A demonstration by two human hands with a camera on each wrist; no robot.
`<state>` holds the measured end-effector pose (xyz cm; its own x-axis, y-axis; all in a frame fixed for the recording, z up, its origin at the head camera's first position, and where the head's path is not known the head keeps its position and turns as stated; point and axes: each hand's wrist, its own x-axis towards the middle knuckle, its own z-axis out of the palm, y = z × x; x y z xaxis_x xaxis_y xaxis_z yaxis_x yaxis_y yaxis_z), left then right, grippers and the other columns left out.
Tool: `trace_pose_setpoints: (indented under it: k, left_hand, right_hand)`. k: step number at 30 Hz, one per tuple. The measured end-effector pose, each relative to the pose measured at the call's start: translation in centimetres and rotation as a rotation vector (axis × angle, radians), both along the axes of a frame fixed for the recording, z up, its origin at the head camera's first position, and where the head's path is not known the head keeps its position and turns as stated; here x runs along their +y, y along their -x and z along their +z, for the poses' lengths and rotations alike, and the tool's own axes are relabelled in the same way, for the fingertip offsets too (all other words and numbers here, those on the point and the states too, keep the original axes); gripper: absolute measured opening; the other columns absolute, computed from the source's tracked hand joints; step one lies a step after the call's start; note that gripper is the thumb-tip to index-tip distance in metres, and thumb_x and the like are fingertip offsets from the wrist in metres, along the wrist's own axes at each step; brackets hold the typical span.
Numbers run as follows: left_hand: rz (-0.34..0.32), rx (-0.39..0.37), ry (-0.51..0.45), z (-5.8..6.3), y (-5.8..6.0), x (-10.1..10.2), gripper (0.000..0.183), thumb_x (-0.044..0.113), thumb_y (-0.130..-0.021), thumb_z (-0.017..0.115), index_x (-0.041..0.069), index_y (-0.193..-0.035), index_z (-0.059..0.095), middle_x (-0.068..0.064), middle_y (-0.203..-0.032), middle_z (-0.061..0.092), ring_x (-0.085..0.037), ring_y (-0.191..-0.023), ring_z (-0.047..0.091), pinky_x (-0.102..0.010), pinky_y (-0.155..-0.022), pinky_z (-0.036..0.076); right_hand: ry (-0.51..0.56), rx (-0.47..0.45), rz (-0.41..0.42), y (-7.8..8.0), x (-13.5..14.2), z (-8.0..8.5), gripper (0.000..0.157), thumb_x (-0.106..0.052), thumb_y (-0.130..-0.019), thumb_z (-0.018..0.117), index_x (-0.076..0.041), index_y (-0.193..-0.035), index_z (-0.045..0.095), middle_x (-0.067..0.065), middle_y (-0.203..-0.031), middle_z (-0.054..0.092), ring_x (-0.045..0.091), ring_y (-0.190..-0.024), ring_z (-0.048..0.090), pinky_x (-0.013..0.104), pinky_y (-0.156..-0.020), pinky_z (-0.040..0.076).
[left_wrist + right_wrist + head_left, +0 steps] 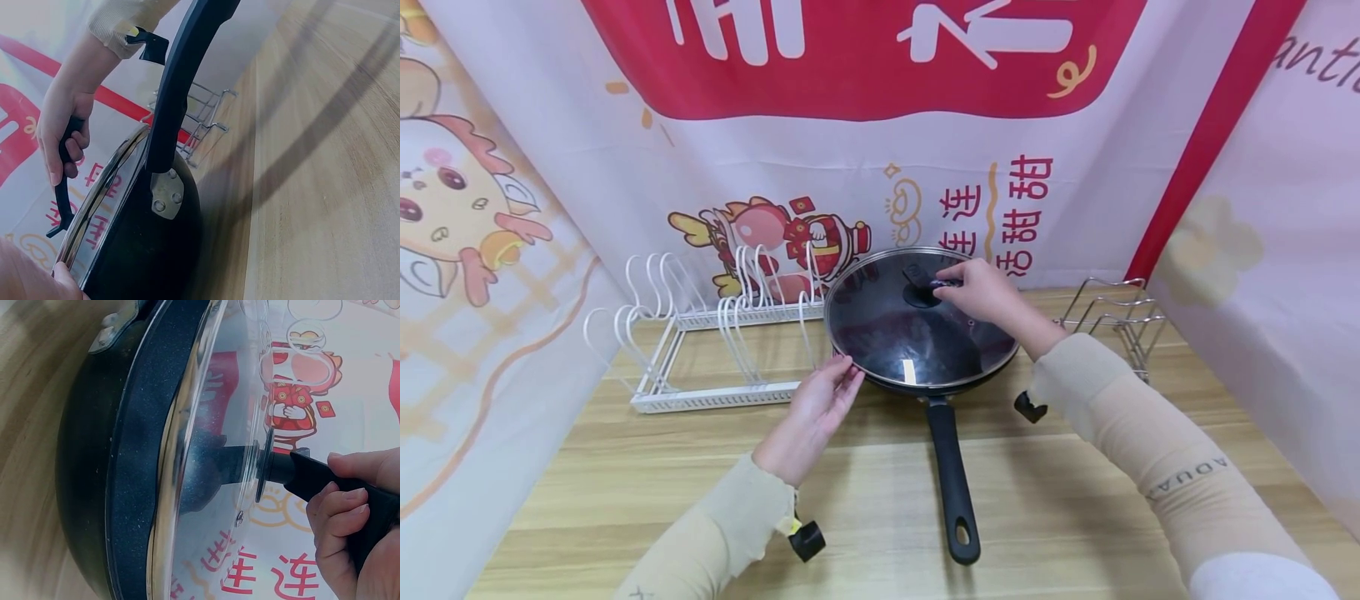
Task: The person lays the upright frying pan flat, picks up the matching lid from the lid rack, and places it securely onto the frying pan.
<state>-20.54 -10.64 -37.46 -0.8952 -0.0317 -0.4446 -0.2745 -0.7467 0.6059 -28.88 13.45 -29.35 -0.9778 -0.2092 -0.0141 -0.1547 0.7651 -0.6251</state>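
Note:
A black frying pan [150, 256] stands on the wooden table, its long handle [953, 492] toward me. Over its top is a round glass lid [880, 329] with a metal rim; the wrist views show a gap between this rim and the pan's edge. My right hand [981, 292] grips the black lid handle [319, 478] with curled fingers. At the front left of the lid rim, my left hand [820, 400] touches the edge with fairly straight fingers. Only a bit of that hand shows in the left wrist view.
A white dish rack [715, 400] with upright loops stands left of the pan, close to it. To the right is a metal wire rack [1120, 312], partly behind my right arm. A printed cloth [850, 150] hangs behind, with cloth walls at both sides.

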Motion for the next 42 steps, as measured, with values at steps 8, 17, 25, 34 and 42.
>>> trace_pose_setpoints:
  k: [8, 17, 25, 34, 42]
  left_hand:
    - [-0.005, -0.008, 0.036, -0.4, 0.2, 0.2, 0.013, -0.010, -0.101, 0.051, 0.002, -0.106, 0.051, -0.007, -0.091, 0.056, -0.012, -0.081, 0.059, -0.023, -0.091, 0.056]
    - [0.001, 0.017, 0.073, -0.6, 0.4, 0.3, 0.013, -0.010, -0.100, 0.053, 0.003, -0.103, 0.053, -0.008, -0.099, 0.055, -0.012, -0.084, 0.059, -0.022, -0.092, 0.055]
    - [-0.004, 0.040, 0.113, -0.9, -0.1, 0.3, 0.012, -0.009, -0.100, 0.054, 0.003, -0.105, 0.053, -0.006, -0.092, 0.056, -0.009, -0.080, 0.058, -0.020, -0.089, 0.055]
    - [-0.023, 0.075, 0.122, -1.5, 0.1, -0.2, 0.013, -0.010, -0.097, 0.060, 0.003, -0.100, 0.056, -0.006, -0.091, 0.059, -0.010, -0.080, 0.060, -0.019, -0.085, 0.056]
    - [-0.031, 0.041, 0.124, -1.3, 0.3, -0.3, 0.015, -0.012, -0.098, 0.055, 0.003, -0.101, 0.054, -0.007, -0.093, 0.060, -0.011, -0.079, 0.061, -0.020, -0.085, 0.056]
  right_hand:
    - [-0.009, 0.013, 0.008, 0.1, 0.1, -0.2, 0.041, -0.023, -0.101, 0.066, -0.005, -0.138, 0.065, 0.016, -0.090, 0.076, 0.010, -0.045, 0.051, 0.026, -0.047, 0.042]
    - [0.031, -0.006, -0.002, 0.1, 0.2, -0.1, 0.041, -0.021, -0.101, 0.067, -0.004, -0.137, 0.065, 0.017, -0.119, 0.071, 0.014, -0.046, 0.052, 0.024, -0.044, 0.042]
    - [0.015, -0.013, -0.004, 0.1, 0.0, -0.3, 0.041, -0.024, -0.100, 0.068, -0.005, -0.137, 0.065, 0.012, -0.067, 0.069, 0.011, -0.043, 0.049, 0.024, -0.043, 0.040]
    - [0.021, -0.004, 0.010, 0.1, -0.1, -0.3, 0.042, -0.024, -0.101, 0.067, -0.005, -0.138, 0.064, 0.017, -0.087, 0.076, 0.012, -0.042, 0.049, 0.025, -0.042, 0.040]
    - [0.015, 0.000, 0.007, 0.1, -0.2, -0.4, 0.042, -0.025, -0.101, 0.067, -0.005, -0.138, 0.064, 0.017, -0.089, 0.076, 0.011, -0.040, 0.048, 0.024, -0.041, 0.039]
